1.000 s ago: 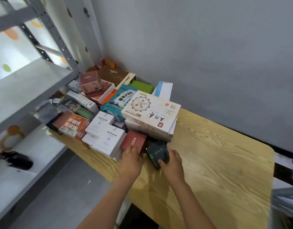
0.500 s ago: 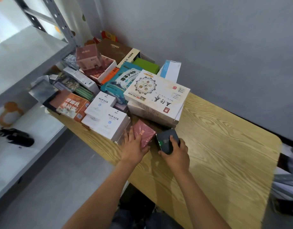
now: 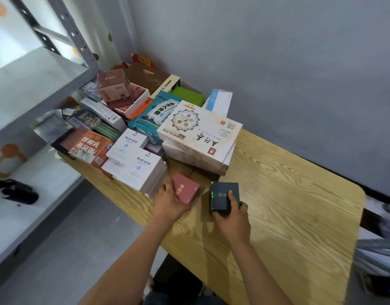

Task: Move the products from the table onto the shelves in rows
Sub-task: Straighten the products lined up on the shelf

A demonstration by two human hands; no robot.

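The person is at the pick-up step. The left hand [image 3: 167, 202] grips a small red box [image 3: 185, 190], tilted up off the wooden surface [image 3: 288, 205], and the right hand [image 3: 232, 219] grips a small dark box [image 3: 225, 195] just beside it. The other products [image 3: 167, 126] sit piled at the far end. The shelves [image 3: 35, 183] stand to the left, so the next move likely calls for carrying both boxes across and setting them side by side in a row.

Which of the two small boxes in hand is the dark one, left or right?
The small dark green box, gripped by the right hand. The left hand holds the small red box.
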